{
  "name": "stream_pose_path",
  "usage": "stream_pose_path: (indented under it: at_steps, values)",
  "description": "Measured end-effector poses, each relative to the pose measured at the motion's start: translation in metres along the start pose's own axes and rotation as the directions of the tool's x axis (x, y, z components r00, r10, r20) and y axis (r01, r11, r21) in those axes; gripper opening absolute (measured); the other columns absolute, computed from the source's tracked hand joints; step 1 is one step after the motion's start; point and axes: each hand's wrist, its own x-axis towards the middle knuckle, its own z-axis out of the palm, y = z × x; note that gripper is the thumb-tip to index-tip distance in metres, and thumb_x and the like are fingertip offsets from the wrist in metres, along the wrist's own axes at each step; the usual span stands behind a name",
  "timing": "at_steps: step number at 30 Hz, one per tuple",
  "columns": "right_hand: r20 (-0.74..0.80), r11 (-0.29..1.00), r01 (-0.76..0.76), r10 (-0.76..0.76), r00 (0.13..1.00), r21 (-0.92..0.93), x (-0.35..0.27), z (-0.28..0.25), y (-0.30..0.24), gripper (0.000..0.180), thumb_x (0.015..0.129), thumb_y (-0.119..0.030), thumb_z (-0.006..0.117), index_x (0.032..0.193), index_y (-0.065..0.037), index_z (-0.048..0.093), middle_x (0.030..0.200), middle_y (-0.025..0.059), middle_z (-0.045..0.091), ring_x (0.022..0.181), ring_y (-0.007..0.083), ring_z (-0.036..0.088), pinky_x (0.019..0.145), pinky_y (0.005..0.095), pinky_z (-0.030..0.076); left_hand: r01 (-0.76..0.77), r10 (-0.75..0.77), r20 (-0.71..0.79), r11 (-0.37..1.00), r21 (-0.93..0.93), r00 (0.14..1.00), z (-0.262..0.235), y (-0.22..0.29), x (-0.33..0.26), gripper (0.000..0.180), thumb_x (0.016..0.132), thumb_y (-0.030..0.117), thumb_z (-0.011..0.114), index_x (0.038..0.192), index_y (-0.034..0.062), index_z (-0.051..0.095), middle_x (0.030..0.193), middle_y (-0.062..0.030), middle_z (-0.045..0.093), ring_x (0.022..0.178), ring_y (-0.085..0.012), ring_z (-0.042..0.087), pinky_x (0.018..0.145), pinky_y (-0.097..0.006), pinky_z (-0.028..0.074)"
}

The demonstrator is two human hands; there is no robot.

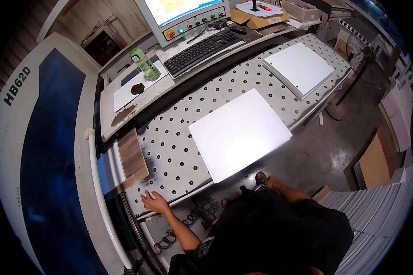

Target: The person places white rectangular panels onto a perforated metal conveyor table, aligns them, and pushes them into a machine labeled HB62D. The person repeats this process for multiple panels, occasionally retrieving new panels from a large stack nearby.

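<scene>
My left hand [155, 202] is at the near left corner of a pale table [170, 178] dotted with black spots. Its fingers are spread and hold nothing. Right of it, a small pile of white sheets [241, 133] lies on the table, its near edge reaching the table's front edge. My right hand [271, 181] hangs low in front of the table, close to a sandalled foot [260, 177]. Its fingers are too small and unclear to read. A thicker stack of white sheets [299, 68] sits at the table's far right.
A large grey and blue machine [55, 137] with a white rail [101, 192] stands at left. Behind the table are a keyboard [202, 51], a green bottle [145, 65] and a control monitor [183, 18]. Stacked pale boards [371, 211] and a fan [358, 46] are on the right.
</scene>
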Motion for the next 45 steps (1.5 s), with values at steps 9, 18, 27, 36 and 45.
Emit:
stream_pose_path:
  at_steps: [9,18,27,36,45]
  values:
    - [-0.004,1.000,-0.003,0.003,1.000,0.000,0.009,0.012,0.020,0.045,0.085,-0.040,0.058,0.095,0.000,0.076,0.102,0.0270,0.071,0.103,0.0401,0.069,0.090,0.0444,0.053,0.004,-0.004,0.032,1.000,0.006,0.999,0.000,-0.003,-0.002,0.042,0.093,0.028,0.063,0.131,0.0095,0.067,0.152,-0.0200,0.048,0.142,-0.0378,0.040,0.119,-0.051,0.024]
    - [0.174,0.998,-0.058,0.055,0.983,0.008,-0.003,-0.010,0.008,0.065,0.089,-0.054,0.051,0.124,-0.003,0.069,0.131,0.0255,0.062,0.128,0.0404,0.057,0.107,0.0439,0.046,0.027,-0.027,0.051,1.000,-0.001,0.998,-0.004,0.004,-0.004,0.043,0.093,0.027,0.062,0.132,0.0084,0.066,0.152,-0.0199,0.048,0.143,-0.0379,0.039,0.120,-0.051,0.023]
    - [0.165,0.999,-0.020,0.024,0.986,-0.031,-0.006,-0.013,0.007,0.056,0.089,-0.045,0.054,0.121,-0.002,0.070,0.129,0.0251,0.063,0.126,0.0388,0.058,0.106,0.0434,0.047,0.033,-0.034,0.063,0.999,0.013,0.997,-0.005,0.002,-0.003,0.043,0.092,0.028,0.063,0.132,0.0096,0.067,0.152,-0.0191,0.048,0.143,-0.0369,0.039,0.120,-0.051,0.023]
    - [0.140,1.000,-0.027,0.026,0.990,0.002,-0.002,-0.008,0.011,0.054,0.089,-0.042,0.055,0.119,0.001,0.070,0.126,0.0265,0.065,0.124,0.0393,0.060,0.105,0.0430,0.048,0.027,-0.027,0.060,1.000,0.009,0.998,-0.003,0.001,-0.003,0.044,0.093,0.029,0.062,0.132,0.0101,0.066,0.153,-0.0186,0.048,0.144,-0.0364,0.038,0.120,-0.050,0.022]
    - [0.164,1.000,-0.015,0.010,0.986,0.027,-0.008,-0.012,0.008,0.056,0.087,-0.044,0.058,0.120,0.000,0.070,0.128,0.0261,0.064,0.126,0.0389,0.059,0.106,0.0425,0.047,0.030,-0.030,0.062,1.000,0.000,0.998,-0.003,0.000,-0.002,0.044,0.093,0.029,0.061,0.132,0.0097,0.066,0.153,-0.0195,0.046,0.144,-0.0369,0.037,0.121,-0.051,0.021]
